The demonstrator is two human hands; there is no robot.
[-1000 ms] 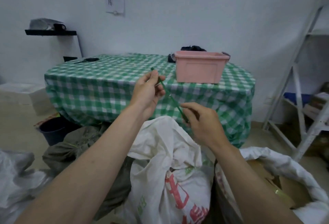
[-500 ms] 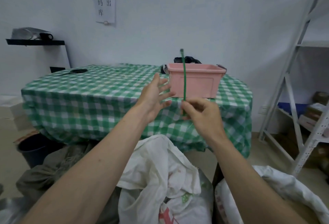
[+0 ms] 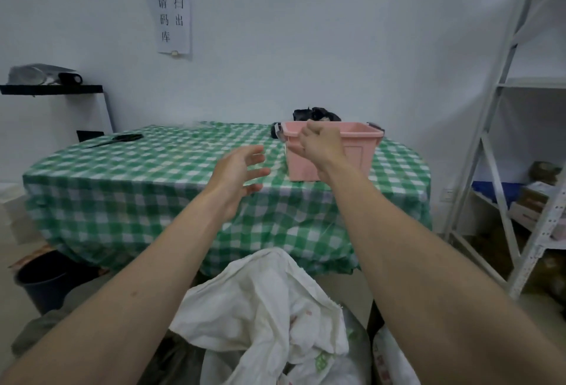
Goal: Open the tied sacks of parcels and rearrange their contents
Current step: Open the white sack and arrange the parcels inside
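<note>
White crumpled woven sack (image 3: pixel 269 308) at 6 o'clock, mouth loose. Left hand (image 3: pixel 237 171) fingers spread, empty. Right hand (image 3: pixel 320 144) fingers loosely curled, empty, at pink plastic tub (image 3: pixel 358 152), 12 o'clock.

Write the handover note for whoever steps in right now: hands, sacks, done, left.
Left hand: open, fingers spread, holding nothing, raised in front of the checked table.
Right hand: loosely curled at the pink bin; nothing visible in it.
White sack: below the arms, mouth loose, no tie visible on it. A second sack at lower right.
Done: white sack looks untied.
Left: take out and rearrange its parcels; other sacks.
</note>
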